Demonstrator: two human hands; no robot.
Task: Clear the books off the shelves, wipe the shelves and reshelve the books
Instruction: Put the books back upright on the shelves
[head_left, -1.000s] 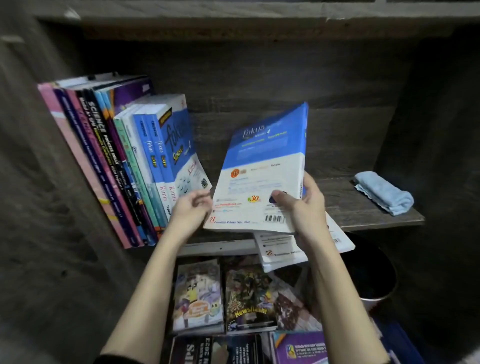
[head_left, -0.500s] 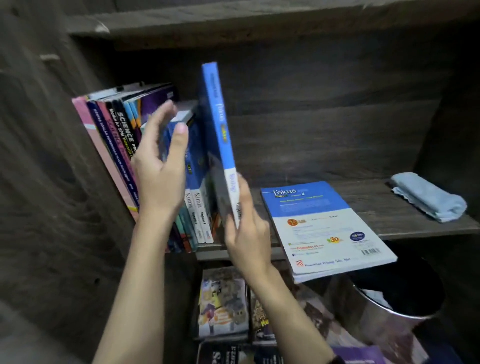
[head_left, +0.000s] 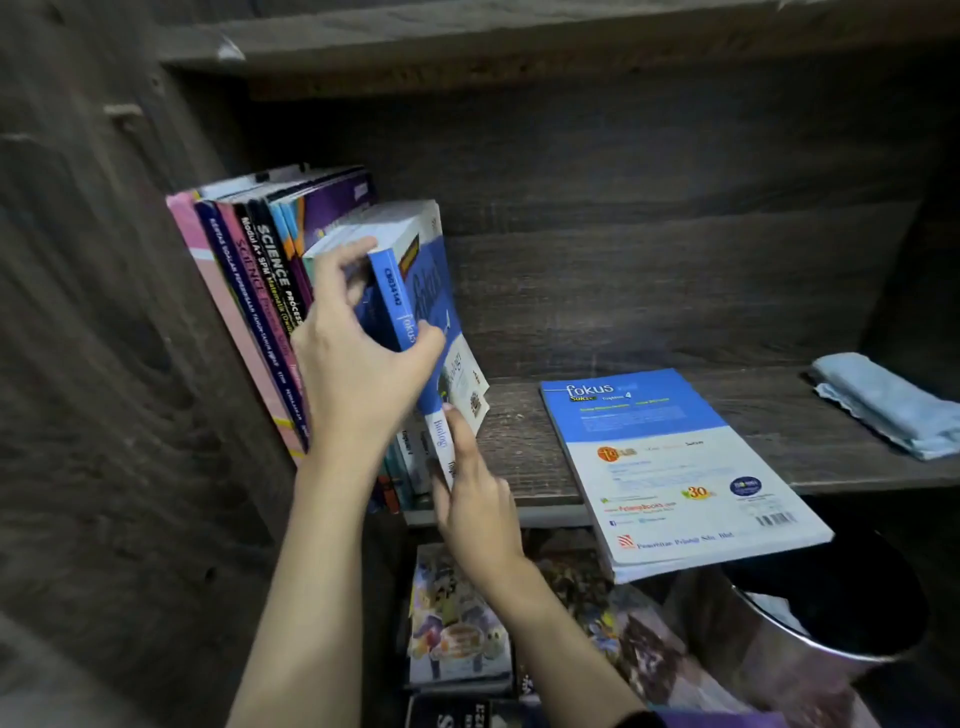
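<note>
A blue and white Biology book (head_left: 410, 312) stands at the right end of a leaning row of books (head_left: 249, 291) on the dark wooden shelf (head_left: 530, 447). My left hand (head_left: 358, 374) grips its upper spine, thumb on the right and fingers on the left. My right hand (head_left: 472, 499) touches the lower spine with straight fingers. A second blue Fokus book (head_left: 675, 467) lies flat on the shelf, back cover up, overhanging the front edge. A folded light-blue cloth (head_left: 883, 405) lies at the shelf's far right.
Below the shelf lie several comics and magazines (head_left: 457, 623). A shiny metal bin (head_left: 810, 654) stands at the lower right under the overhanging book. A wooden side wall (head_left: 104, 364) closes the left, and another board (head_left: 519, 47) runs overhead.
The Biology book went from upright in my right hand to leaning against the row. My left hand shifted from the row onto its spine. My right hand slid lower.
</note>
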